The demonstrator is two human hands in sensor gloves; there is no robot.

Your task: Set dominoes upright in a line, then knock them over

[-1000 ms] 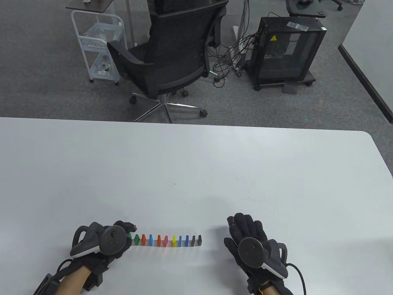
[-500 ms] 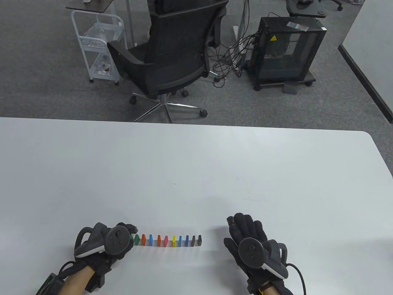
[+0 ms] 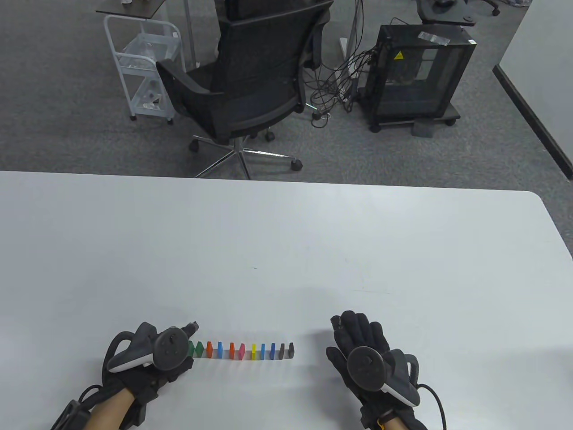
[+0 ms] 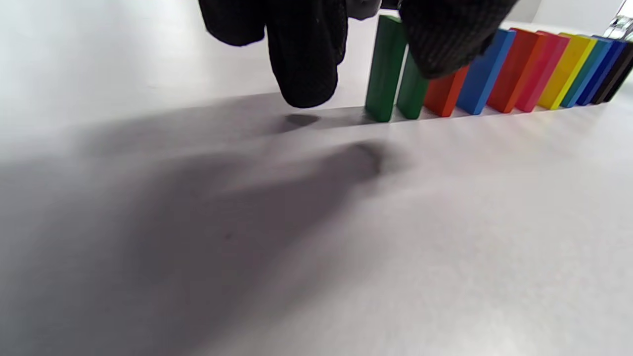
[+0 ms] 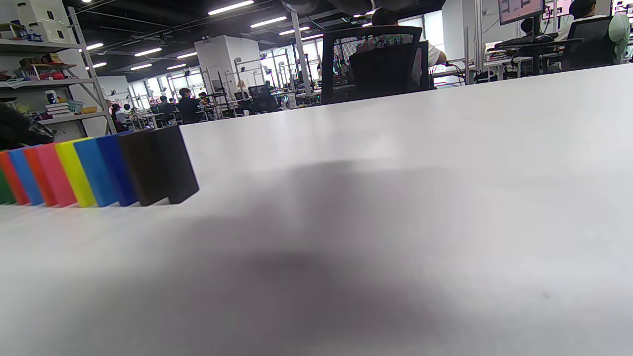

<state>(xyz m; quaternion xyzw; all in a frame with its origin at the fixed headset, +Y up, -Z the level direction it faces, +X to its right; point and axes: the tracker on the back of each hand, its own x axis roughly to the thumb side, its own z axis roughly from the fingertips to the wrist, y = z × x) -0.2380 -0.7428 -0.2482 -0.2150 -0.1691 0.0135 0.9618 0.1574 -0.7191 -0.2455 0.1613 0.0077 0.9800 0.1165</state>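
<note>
While a row of coloured dominoes (image 3: 241,350) stands upright near the front edge of the white tabletop (image 3: 286,251), two black-gloved hands rest at either end of it. The row runs left to right: two green, orange, blue, orange, pink, yellow, two blue, then two black.

At the row's left end is the left hand (image 3: 152,358), with one finger pointing up and toward the first green domino (image 4: 384,69). In the left wrist view a fingertip (image 4: 304,59) hangs just above the tabletop beside that domino, and another gloved finger sits in front of the tops of the next pieces. Whether any finger touches a domino cannot be told. The left grip holds nothing, its fingers loosely bent.

Well apart from the last black domino (image 5: 173,163), the right hand (image 3: 362,354) lies flat on the tabletop, its fingers straight, holding nothing.

Beyond the tabletop stand a black office chair (image 3: 250,85), a white wire cart (image 3: 143,67) and a black cabinet (image 3: 416,76) on grey carpet.
</note>
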